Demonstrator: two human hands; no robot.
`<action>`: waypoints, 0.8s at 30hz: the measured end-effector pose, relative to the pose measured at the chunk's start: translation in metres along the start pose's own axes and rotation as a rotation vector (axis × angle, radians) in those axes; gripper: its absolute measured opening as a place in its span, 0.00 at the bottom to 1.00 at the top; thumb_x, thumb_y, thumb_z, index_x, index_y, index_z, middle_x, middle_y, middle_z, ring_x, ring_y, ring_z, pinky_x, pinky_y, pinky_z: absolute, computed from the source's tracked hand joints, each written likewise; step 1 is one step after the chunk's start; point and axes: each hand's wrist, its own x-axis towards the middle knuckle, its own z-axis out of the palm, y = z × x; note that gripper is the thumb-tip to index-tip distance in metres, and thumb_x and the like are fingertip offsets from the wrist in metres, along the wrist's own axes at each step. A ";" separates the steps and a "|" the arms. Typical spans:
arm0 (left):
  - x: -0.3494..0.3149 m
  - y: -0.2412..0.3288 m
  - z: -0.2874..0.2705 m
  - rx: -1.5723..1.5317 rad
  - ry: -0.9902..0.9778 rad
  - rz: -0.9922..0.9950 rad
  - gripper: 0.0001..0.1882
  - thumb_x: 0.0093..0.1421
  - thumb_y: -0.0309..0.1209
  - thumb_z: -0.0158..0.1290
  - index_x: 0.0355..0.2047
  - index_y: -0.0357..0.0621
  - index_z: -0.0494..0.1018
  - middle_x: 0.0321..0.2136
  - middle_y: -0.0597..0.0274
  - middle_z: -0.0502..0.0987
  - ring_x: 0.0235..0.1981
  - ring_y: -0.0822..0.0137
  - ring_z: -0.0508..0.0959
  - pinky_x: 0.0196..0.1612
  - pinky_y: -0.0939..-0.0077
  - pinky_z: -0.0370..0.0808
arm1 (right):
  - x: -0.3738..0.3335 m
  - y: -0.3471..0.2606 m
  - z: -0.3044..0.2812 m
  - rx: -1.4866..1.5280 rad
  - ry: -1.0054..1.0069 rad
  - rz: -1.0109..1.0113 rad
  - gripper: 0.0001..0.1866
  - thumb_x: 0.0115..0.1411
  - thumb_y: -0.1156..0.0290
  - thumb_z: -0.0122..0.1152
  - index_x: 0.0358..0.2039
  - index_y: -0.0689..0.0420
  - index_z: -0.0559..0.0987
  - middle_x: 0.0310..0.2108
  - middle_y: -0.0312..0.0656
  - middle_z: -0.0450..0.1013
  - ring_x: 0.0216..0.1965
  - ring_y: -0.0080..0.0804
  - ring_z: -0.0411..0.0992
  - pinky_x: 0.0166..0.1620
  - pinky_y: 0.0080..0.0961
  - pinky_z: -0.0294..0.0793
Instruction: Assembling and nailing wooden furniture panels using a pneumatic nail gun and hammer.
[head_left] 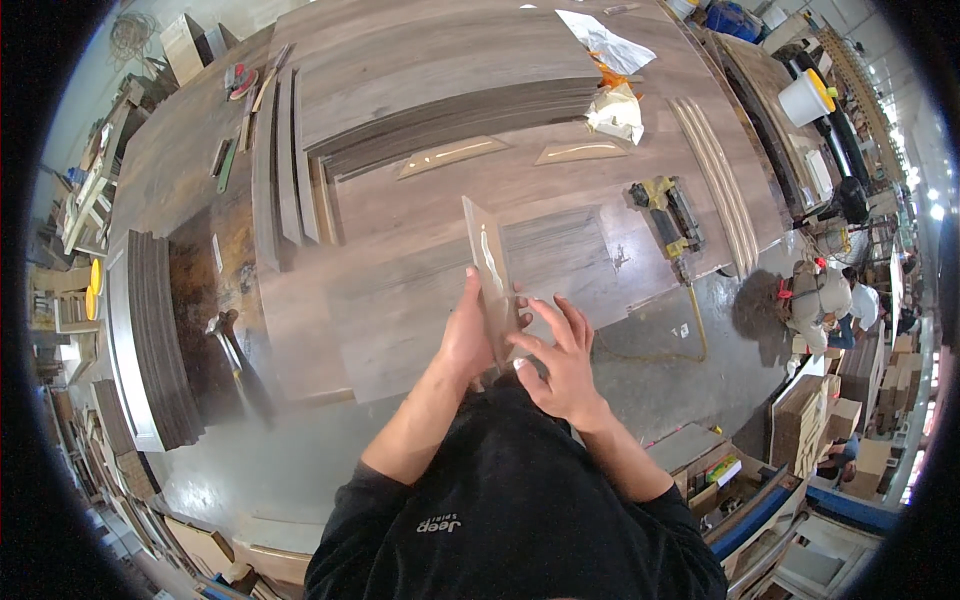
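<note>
Upright in front of my body, a thin wooden piece with slanted ends carries a wavy white line of what looks like glue. My left hand is closed round its lower left edge. On the other side, my right hand has its fingers spread; a fingertip is at the piece's edge, and I cannot tell whether it touches. Beyond my hands, two similar slanted pieces, one at left and one at right, lie on the wood-grain panel with white lines along them.
A nail gun with a yellow hose lies at the table's right, beside long narrow strips. Crumpled paper lies at the far side. Stacked panels and a hammer are at left. People are beyond the right side.
</note>
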 end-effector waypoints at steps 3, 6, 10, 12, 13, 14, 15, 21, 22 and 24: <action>0.001 0.002 -0.002 -0.016 -0.047 0.049 0.37 0.73 0.62 0.27 0.53 0.41 0.70 0.40 0.57 0.76 0.43 0.59 0.75 0.46 0.63 0.74 | 0.007 0.000 -0.004 0.067 0.050 0.005 0.22 0.57 0.55 0.59 0.53 0.43 0.81 0.66 0.44 0.61 0.68 0.58 0.54 0.67 0.58 0.49; 0.001 0.000 -0.001 -0.021 -0.066 0.079 0.36 0.73 0.61 0.28 0.54 0.41 0.69 0.41 0.57 0.76 0.44 0.58 0.75 0.47 0.62 0.74 | 0.021 -0.003 -0.001 0.050 0.089 0.025 0.25 0.56 0.56 0.60 0.55 0.42 0.80 0.66 0.46 0.60 0.68 0.58 0.53 0.67 0.58 0.49; -0.002 0.002 0.005 -0.108 -0.073 0.072 0.34 0.74 0.59 0.28 0.55 0.42 0.69 0.43 0.58 0.75 0.45 0.58 0.76 0.48 0.59 0.75 | 0.023 -0.008 0.008 -0.071 0.025 0.014 0.25 0.56 0.56 0.61 0.55 0.43 0.81 0.69 0.44 0.58 0.70 0.56 0.51 0.70 0.56 0.44; -0.002 0.006 0.003 -0.119 -0.058 0.040 0.34 0.74 0.59 0.27 0.55 0.42 0.69 0.43 0.58 0.75 0.46 0.58 0.76 0.49 0.58 0.74 | 0.016 -0.007 0.006 -0.120 0.008 -0.009 0.23 0.56 0.56 0.61 0.53 0.43 0.82 0.68 0.43 0.59 0.71 0.55 0.50 0.70 0.57 0.43; -0.003 0.008 0.002 -0.128 -0.046 0.003 0.34 0.75 0.58 0.27 0.55 0.42 0.68 0.43 0.58 0.75 0.46 0.57 0.76 0.50 0.58 0.74 | 0.012 -0.006 0.006 -0.118 0.005 -0.015 0.23 0.56 0.56 0.61 0.53 0.43 0.82 0.68 0.43 0.59 0.71 0.55 0.50 0.70 0.57 0.43; -0.001 0.007 -0.001 -0.131 -0.044 0.007 0.34 0.75 0.58 0.27 0.55 0.42 0.68 0.43 0.58 0.75 0.46 0.57 0.76 0.50 0.58 0.74 | 0.007 -0.003 0.005 -0.078 -0.010 -0.031 0.24 0.55 0.55 0.61 0.53 0.41 0.82 0.68 0.42 0.60 0.70 0.55 0.51 0.70 0.60 0.42; 0.002 0.005 -0.003 -0.170 -0.055 0.064 0.34 0.74 0.59 0.27 0.54 0.42 0.69 0.43 0.58 0.75 0.47 0.56 0.76 0.49 0.57 0.74 | 0.005 -0.001 0.005 -0.039 -0.023 -0.044 0.24 0.54 0.54 0.61 0.53 0.40 0.82 0.67 0.42 0.61 0.70 0.56 0.52 0.69 0.64 0.42; -0.003 0.009 -0.004 -0.090 -0.117 0.081 0.35 0.74 0.60 0.28 0.53 0.42 0.69 0.42 0.59 0.75 0.46 0.56 0.76 0.50 0.58 0.74 | 0.029 -0.008 0.005 -0.040 0.095 0.014 0.24 0.53 0.53 0.62 0.51 0.40 0.83 0.67 0.41 0.62 0.70 0.56 0.52 0.69 0.64 0.42; -0.002 0.009 -0.005 -0.085 -0.128 0.119 0.35 0.73 0.60 0.28 0.53 0.42 0.69 0.42 0.59 0.75 0.45 0.56 0.76 0.50 0.59 0.73 | 0.029 -0.009 0.007 -0.040 0.094 0.013 0.24 0.53 0.53 0.62 0.51 0.40 0.83 0.67 0.41 0.62 0.70 0.56 0.52 0.69 0.64 0.42; -0.009 0.013 0.000 -0.093 -0.106 0.094 0.34 0.74 0.60 0.28 0.53 0.42 0.69 0.42 0.59 0.75 0.45 0.56 0.76 0.50 0.59 0.73 | 0.030 -0.010 0.010 -0.088 0.061 -0.004 0.24 0.53 0.53 0.62 0.51 0.40 0.82 0.67 0.41 0.62 0.69 0.57 0.52 0.69 0.65 0.42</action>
